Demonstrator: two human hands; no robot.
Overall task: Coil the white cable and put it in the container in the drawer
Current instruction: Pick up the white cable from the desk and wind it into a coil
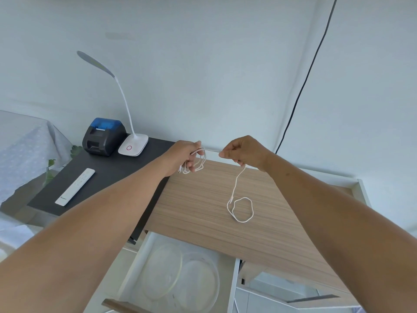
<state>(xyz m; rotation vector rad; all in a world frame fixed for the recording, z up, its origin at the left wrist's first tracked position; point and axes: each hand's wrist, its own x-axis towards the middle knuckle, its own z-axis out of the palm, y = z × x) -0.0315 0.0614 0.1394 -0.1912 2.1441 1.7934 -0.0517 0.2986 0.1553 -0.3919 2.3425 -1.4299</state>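
My left hand holds several loops of the white cable bunched above the wooden top. My right hand pinches the same cable a short way to the right, with a taut stretch between the two hands. From my right hand the cable hangs down and ends in a loose loop lying on the wood. Below the top, the white drawer stands pulled out. Inside it lies a clear round container with its clear lid leaning beside it.
A black side table at the left carries a small black and blue printer, a white desk lamp and a white remote. A black wire runs down the wall. A bed sits at far left.
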